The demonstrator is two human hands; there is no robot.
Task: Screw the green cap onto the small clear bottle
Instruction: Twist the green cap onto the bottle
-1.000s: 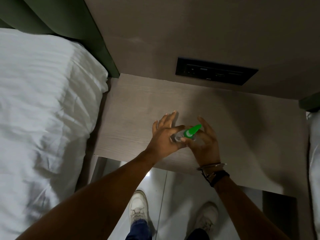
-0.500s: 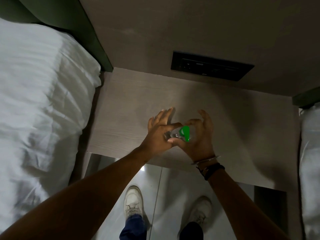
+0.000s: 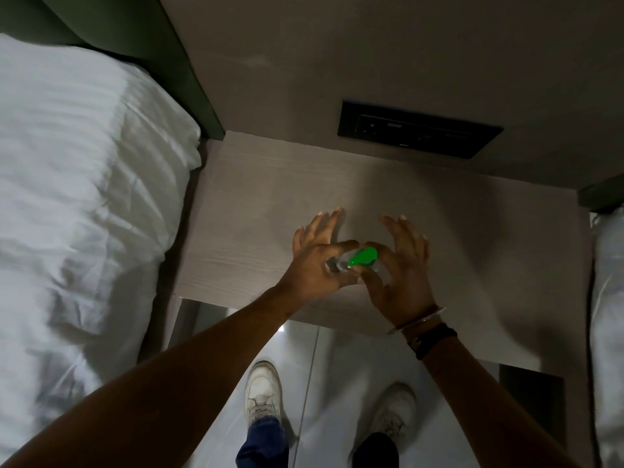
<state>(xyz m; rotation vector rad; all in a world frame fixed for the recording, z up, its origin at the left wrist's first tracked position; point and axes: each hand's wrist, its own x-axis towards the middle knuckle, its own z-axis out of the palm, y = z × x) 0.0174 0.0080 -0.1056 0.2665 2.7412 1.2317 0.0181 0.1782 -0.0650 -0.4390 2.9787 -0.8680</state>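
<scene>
Both hands meet above the front part of a pale wooden bedside table [image 3: 256, 204]. My left hand [image 3: 314, 261] pinches the small clear bottle [image 3: 336, 264] between thumb and forefinger, its other fingers spread. My right hand [image 3: 398, 275] grips the bright green cap [image 3: 364, 257] with thumb and forefinger, the rest of its fingers raised. The cap sits at the bottle's right end, lying sideways. Most of the bottle is hidden by the fingers. How far the cap is seated cannot be told.
A bed with white linen [image 3: 74, 204] fills the left side, and another white bed edge [image 3: 607, 315] runs down the right. A black socket panel [image 3: 418, 128] is set in the wall behind the table. My shoes [image 3: 263, 390] stand on the glossy floor below.
The green cap has turned in my right fingers: it pointed up and right a second ago and now lies flatter against the bottle. Both hands stay over the same spot.
</scene>
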